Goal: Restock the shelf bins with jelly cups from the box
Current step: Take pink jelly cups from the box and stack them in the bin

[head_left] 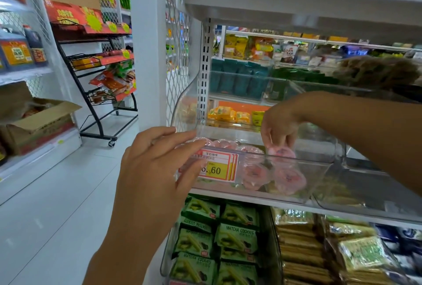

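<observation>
1. Nearest, the left hand (157,161) rests with straight fingers on the front of the clear bin (316,178), over the price tag (217,168).
2. Farther in, the right hand (279,128) comes from above and pinches 1 jelly cup (282,154) inside this bin; free room lies to the right.

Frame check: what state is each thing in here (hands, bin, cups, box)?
left hand: open, straight fingers touching the bin front at the price tag
right hand: pinching a jelly cup at the bin's rim
clear bin: partly filled
jelly cups: pink, lying along the bin's front
cardboard box: flaps open, on the low shelf at left
</observation>
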Demonstrator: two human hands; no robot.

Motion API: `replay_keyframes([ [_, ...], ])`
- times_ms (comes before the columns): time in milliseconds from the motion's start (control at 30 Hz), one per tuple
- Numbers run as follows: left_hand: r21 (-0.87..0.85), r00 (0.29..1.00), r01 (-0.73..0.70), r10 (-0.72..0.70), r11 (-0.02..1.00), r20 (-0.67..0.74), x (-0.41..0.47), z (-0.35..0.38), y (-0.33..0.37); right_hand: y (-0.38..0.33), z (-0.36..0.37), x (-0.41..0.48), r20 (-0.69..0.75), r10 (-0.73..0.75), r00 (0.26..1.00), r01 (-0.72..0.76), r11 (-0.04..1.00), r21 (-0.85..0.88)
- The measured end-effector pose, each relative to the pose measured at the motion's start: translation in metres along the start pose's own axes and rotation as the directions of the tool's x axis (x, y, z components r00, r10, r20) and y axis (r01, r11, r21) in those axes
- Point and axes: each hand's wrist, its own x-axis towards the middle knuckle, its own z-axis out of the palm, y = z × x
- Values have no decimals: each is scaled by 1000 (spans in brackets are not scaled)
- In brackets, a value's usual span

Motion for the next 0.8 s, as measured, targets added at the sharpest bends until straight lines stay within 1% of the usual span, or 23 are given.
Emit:
replay_keyframes([
  [100,11,1000,-15,15,1000,-12,-1,0,1,-6,2,-1,-67,-12,998,10,1000,-23],
  [167,20,999,-39,39,999,-18,-2,1,0,-10,4,-2,-52,-12,999,11,1000,-20],
  [300,13,997,-71,71,997,-27,-3,0,1,-22,8,-10,16,-43,999,42,996,74],
  [367,12,997,-74,74,997,-24,-3,-1,2,-30,12,-14,19,-44,999,43,998,47],
  [467,16,994,-99,100,995,-34,-4,-5,6,-33,18,-20,-23,-29,999,28,999,-26],
  [500,15,993,-109,109,994,-40,-5,-8,9,-31,19,-23,-64,-46,997,43,998,-43],
  [533,1,992,-120,119,993,-40,-8,-12,14,-27,18,-28,-147,-87,985,79,995,-56],
  [567,-18,990,-139,138,990,-30,-12,-15,19,-23,16,-37,-275,-144,950,138,990,-42],
  [600,-46,988,-152,152,987,-3,-21,-18,25,-20,15,-50,-425,-194,884,218,976,8],
  [633,-82,987,-150,154,985,47,-32,-17,29,-18,17,-66,-578,-224,784,324,943,75],
  [667,-114,981,-120,135,986,137,-44,-15,34,-16,22,-84,-730,-231,643,459,880,125],
  [700,-145,959,-48,86,988,270,-56,-11,40,-16,35,-104,-850,-196,489,596,787,161],
  [733,-152,901,42,28,987,432,-66,-4,46,-16,54,-123,-922,-140,362,733,653,189],
  [767,-125,819,101,-12,987,574,-80,7,49,-16,81,-139,-950,-91,298,831,515,211],
  [800,-94,715,124,-23,988,699,-96,23,49,-17,112,-151,-958,-50,282,884,401,239],
])
